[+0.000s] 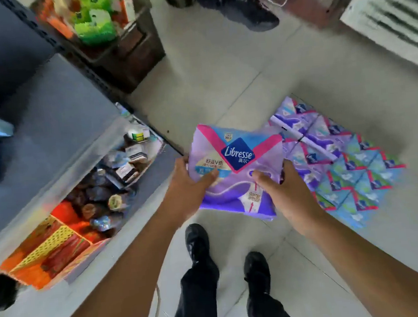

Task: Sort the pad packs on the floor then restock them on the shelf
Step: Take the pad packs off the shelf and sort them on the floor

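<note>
shelf left, floor packs right, bare tiles between

crate top centre, green packs inside | orange box lower left on floor | jumble of small goods just above it | white vent top right | black shoes bottom centre

One purple pad pack held up, two hands, two black shoes.
</note>
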`<state>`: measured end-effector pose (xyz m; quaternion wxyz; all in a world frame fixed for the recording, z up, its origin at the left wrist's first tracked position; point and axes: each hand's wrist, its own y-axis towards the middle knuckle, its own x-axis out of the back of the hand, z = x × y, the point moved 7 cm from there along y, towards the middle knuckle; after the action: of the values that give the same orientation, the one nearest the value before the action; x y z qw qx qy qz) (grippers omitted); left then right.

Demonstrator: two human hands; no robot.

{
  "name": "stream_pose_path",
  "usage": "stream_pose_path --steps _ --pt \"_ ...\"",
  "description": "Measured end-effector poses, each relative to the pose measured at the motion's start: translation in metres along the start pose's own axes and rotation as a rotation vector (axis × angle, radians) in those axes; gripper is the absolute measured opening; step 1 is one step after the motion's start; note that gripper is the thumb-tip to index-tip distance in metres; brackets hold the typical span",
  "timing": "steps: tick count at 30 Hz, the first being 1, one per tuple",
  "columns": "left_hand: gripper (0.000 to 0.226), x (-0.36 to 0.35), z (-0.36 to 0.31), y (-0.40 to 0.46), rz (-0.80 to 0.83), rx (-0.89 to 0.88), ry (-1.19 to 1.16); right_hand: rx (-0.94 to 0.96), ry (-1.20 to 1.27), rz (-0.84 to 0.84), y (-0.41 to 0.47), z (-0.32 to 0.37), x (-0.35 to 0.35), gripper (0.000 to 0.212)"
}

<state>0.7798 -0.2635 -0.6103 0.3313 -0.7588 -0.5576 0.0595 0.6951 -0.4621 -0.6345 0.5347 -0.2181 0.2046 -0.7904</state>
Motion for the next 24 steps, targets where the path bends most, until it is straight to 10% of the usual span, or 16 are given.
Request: stream_pose_path --steps 14,24 --pt "0.060 -0.237 0.098 0.113 0.445 0.035 0.555 -0.502 -0.029 -0.594 0.032 -0.221 0.128 0.037" --pt "0.058 -0.336 0.237 0.188 0.575 -0.041 0.877 -0.518 -0.076 -0.580 0.129 -0.376 0.121 0.059"
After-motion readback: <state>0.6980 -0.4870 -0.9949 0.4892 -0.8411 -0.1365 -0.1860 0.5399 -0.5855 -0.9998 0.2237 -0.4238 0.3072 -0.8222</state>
